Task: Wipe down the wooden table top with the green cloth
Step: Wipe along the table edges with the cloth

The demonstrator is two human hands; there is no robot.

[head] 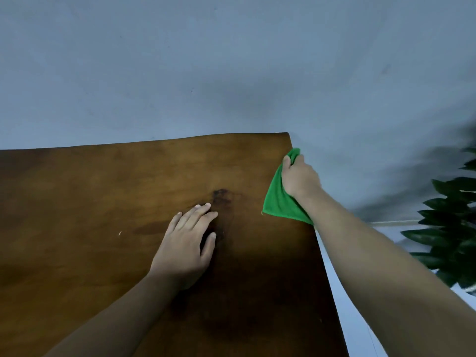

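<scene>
The brown wooden table top [103, 202] fills the lower left of the view and ends against a grey-blue wall. My right hand [300, 177] grips the green cloth [278, 199] at the table's right edge, close to the far right corner; part of the cloth hangs down from the fist over the wood. My left hand [186, 243] lies flat on the table near the middle, fingers apart, holding nothing. Just beyond its fingertips is a dark stain [221, 195] in the wood.
The grey-blue wall [231, 73] rises directly behind the table. A dark green leafy plant [448, 222] stands to the right of the table, beyond my right forearm. A small pale speck [119, 233] lies on the wood to the left.
</scene>
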